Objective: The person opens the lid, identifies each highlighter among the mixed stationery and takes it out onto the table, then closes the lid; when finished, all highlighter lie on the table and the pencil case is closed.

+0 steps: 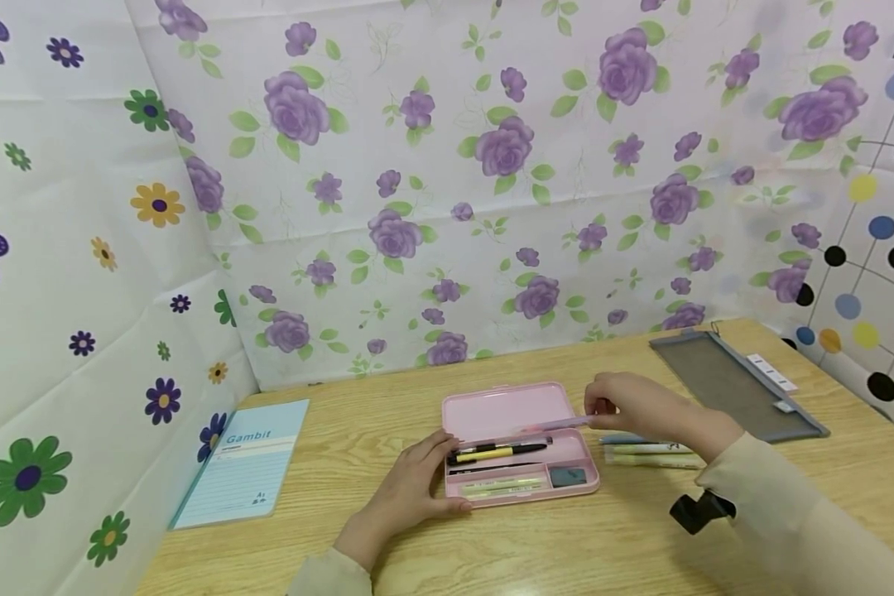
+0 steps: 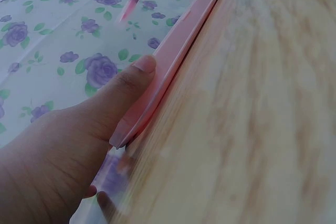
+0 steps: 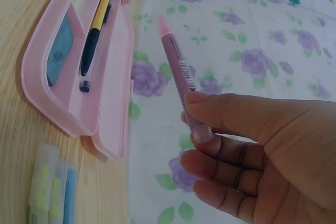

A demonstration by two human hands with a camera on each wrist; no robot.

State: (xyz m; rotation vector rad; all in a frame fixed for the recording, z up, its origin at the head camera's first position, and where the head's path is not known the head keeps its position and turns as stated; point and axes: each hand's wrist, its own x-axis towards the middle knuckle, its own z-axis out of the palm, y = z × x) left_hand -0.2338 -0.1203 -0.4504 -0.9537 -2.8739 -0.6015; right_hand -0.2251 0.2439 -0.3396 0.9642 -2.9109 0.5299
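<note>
An open pink pencil case (image 1: 594, 480) lies on the table, its lid folded back on the far side. My left hand (image 1: 413, 478) holds the case by its left end, thumb along the near wall. Between thumb and fingers, my right hand (image 1: 641, 407) pinches a pink-purple highlighter (image 3: 178, 66) by one end. Its pink end points left above the case, where the lid meets the tray. Inside the case are a black-and-yellow pen (image 3: 97, 30), several other slim pens and a dark teal eraser (image 1: 569, 476) in a small compartment.
Several highlighters (image 1: 651, 449), yellow and blue, lie right of the case below my right hand. Behind them rests a grey mesh zip pouch (image 1: 737, 389). A light blue notebook (image 1: 242, 472) lies at the left. Flowered cloth (image 1: 447, 199) walls the table's back.
</note>
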